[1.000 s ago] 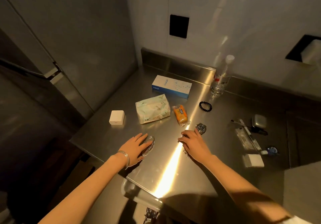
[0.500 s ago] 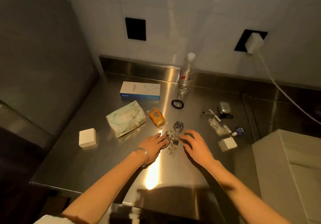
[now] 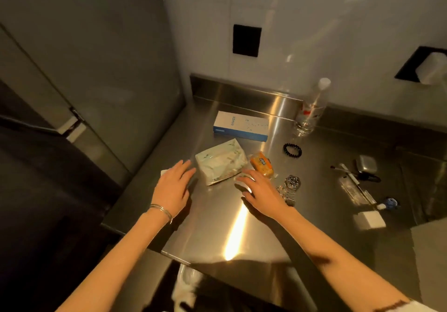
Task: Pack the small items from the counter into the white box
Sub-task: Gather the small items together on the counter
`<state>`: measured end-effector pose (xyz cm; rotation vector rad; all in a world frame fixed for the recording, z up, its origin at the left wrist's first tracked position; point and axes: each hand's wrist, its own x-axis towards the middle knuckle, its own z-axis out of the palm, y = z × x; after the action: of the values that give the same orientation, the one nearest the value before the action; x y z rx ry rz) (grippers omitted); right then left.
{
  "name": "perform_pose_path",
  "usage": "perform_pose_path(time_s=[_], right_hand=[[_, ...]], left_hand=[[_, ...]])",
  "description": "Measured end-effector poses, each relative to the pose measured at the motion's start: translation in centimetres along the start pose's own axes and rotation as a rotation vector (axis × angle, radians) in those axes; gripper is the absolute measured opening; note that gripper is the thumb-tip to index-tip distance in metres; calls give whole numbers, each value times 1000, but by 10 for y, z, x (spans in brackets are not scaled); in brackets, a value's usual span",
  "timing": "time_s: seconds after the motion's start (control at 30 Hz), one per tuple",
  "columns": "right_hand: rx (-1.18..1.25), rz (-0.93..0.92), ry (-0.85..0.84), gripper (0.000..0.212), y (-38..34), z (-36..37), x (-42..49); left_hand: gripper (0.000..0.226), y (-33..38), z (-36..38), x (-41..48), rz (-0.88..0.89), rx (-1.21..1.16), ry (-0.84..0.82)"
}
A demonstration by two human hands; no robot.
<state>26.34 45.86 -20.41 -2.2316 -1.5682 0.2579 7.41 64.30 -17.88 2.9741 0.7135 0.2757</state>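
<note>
While hovering low over the steel counter, holding nothing in either hand. Got the left hand flat, fingers straight and close together, covering a little white cube with only a sliver peeking out on the left. Got the right hand wide as well, fingers spread, tips right at the near right corner of the tissue pack; can't tell if actually touching.

Puts that pack between the two hands, just ahead of both. Lies long-ways roughly left to right, right end angled off toward the wall, so looks set up for a two-handed pinch from the short ends. Pretty even on reach, maybe a hair closer to the right.

Working outward: orange snack packet just past the right fingers, hard against the pack's right end. Watch just right of that hand. Farther back, black bead bracelet, blue-and-white carton, clear bottle by the wall. Way off right, a grey case and a second white cube.

As for the white box: probably that pale corner at the right edge, so nearer the right arm. Guessing very early in the job.
</note>
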Motion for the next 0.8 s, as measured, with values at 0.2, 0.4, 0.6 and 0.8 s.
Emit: perform_pose_path(time_s=[0.2,0.4,0.6,0.8], right_hand=[[-201,-125,-158,65,-51,1,75],[-362,-85,-364,63,-49,6,102],[-461,-23,-369,44,-12,-9,85],[-403,223,-285,43,23,-26,79]], left_hand=[[66,-56,18,-22,-263,127,-329],[65,-62,30,-21,-250,-12,-364],[59,-52,42,7,-152,-55,-310],[55,-5,50,14,126,-93,-284]])
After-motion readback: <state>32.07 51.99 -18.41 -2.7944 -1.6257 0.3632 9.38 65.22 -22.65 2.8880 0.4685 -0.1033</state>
